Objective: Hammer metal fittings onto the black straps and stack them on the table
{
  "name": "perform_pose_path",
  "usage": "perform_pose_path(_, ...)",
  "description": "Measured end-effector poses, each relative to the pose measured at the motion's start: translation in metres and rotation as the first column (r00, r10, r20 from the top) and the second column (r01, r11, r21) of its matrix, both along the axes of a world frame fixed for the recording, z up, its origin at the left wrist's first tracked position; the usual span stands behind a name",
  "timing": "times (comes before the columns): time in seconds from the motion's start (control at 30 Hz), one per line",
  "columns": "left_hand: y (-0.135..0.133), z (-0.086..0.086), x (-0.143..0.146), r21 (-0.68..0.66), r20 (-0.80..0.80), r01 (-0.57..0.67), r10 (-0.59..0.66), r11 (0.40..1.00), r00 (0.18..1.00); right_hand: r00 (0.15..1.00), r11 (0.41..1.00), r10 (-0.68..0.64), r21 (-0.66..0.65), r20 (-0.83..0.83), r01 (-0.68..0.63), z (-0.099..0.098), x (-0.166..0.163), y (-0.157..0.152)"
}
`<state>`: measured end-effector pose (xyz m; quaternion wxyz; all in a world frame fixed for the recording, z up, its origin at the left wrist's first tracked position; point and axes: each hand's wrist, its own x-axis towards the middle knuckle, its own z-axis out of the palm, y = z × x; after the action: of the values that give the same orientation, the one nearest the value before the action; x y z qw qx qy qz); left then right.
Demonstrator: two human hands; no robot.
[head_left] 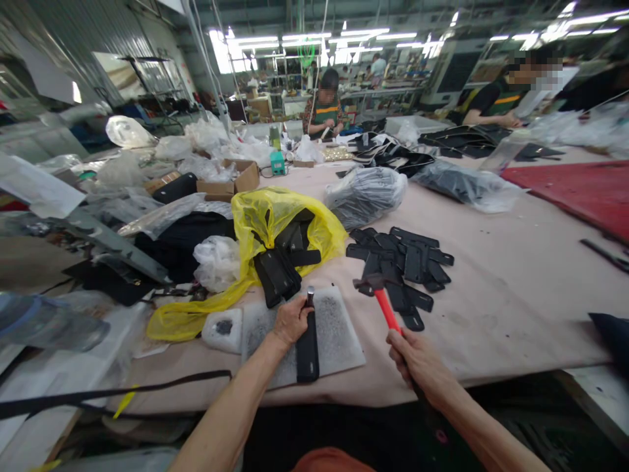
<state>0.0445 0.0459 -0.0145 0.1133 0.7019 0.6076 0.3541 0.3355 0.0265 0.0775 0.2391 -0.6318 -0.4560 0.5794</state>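
My left hand [291, 321] is closed round a small metal punch [310, 296] that stands upright on a black strap piece [308, 351]. The strap lies on a worn white cutting pad [339, 334]. My right hand [417, 360] grips the red handle of a hammer [379, 295], whose dark head is raised to the right of the punch. A heap of black strap pieces [400, 272] lies beyond the hammer. More of them spill from a yellow plastic bag [275, 229] just behind the pad.
A small white block [223, 328] sits left of the pad. Clear bags of black parts [366, 193], cardboard boxes [236, 180] and plastic wrap crowd the pink table [515, 288]. A red mat [580, 187] lies far right. Other people work at the far end.
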Motion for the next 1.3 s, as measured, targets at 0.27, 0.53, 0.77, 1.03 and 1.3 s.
perform_pose_path(0.27,0.001,0.002,0.001,-0.008,-0.018,-0.017,0.017,1.0,1.0,0.724,0.417,0.017,0.653,0.69,-0.632,0.076,-0.028,0.012)
perform_pose_path(0.53,0.0,-0.006,-0.001,0.031,0.009,-0.017,0.017,0.999,1.0,0.712,0.243,-0.11,0.714,0.693,-0.657,0.086,-0.033,0.007)
perform_pose_path(0.77,0.001,-0.008,-0.001,0.024,0.003,-0.025,0.025,0.999,1.0,0.579,0.294,-0.016,0.557,0.815,-0.777,0.077,-0.032,0.002)
perform_pose_path(1.03,0.001,-0.008,-0.001,0.036,0.01,-0.021,0.021,0.999,1.0,0.551,0.241,-0.018,0.538,0.835,-0.808,0.078,-0.034,0.004)
perform_pose_path(1.3,0.001,-0.005,0.0,-0.014,-0.023,-0.05,0.049,0.999,0.999,0.555,0.41,0.073,0.482,0.829,-0.774,0.072,-0.031,0.005)
